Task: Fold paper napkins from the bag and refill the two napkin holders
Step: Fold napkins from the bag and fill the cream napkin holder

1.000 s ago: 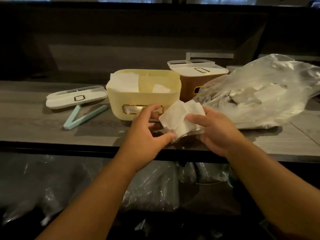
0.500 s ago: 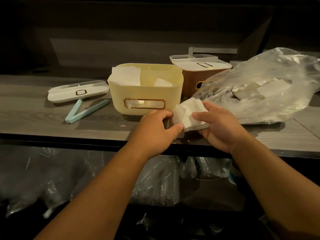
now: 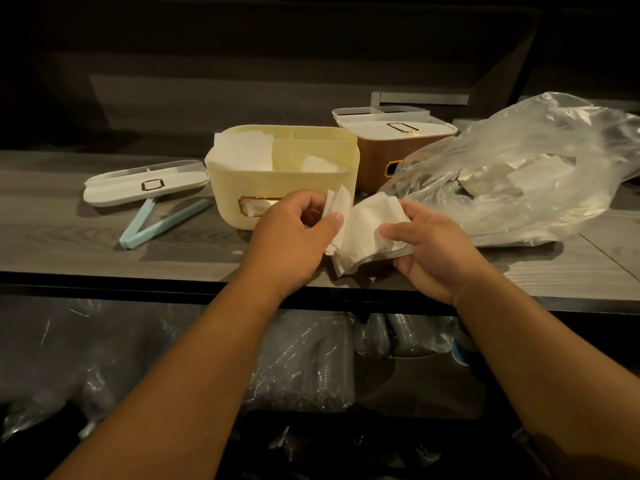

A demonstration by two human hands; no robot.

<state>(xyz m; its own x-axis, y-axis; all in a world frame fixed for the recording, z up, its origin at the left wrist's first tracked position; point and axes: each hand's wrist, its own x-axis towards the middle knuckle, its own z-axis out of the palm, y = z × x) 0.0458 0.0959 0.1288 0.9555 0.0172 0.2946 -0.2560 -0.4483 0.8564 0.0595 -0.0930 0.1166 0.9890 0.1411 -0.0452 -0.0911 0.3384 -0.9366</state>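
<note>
**White paper in both hands at the counter's edge**

White napkins (image 3: 367, 230) sit between the two hands, low over the front of the grey wood-grain counter (image 3: 69, 244). The left hand (image 3: 294, 237) pinches a narrow folded piece between thumb and curled fingers; the right hand (image 3: 429, 247) grips the larger, crumpled bunch, thumb on top. The two pieces touch or overlap; whether they are one sheet or several I cannot tell.

Just behind the left hand stands the cream napkin holder (image 3: 280, 174), lid off, with napkins upright in its left compartment and a few lower on the right. Its gold-framed label window shows only white; no writing can be read there. The brown napkin holder (image 3: 381, 154) stands behind it to the right, lid on, its gold frame half hidden by the clear plastic bag (image 3: 519, 181), which holds more napkins and runs off the right edge.

To the left lie a white lid (image 3: 145, 183) and a pale blue clip (image 3: 162, 223), its arms spread open. Under the counter, clear plastic wrapping glints in the dark, its contents hard to make out.
</note>
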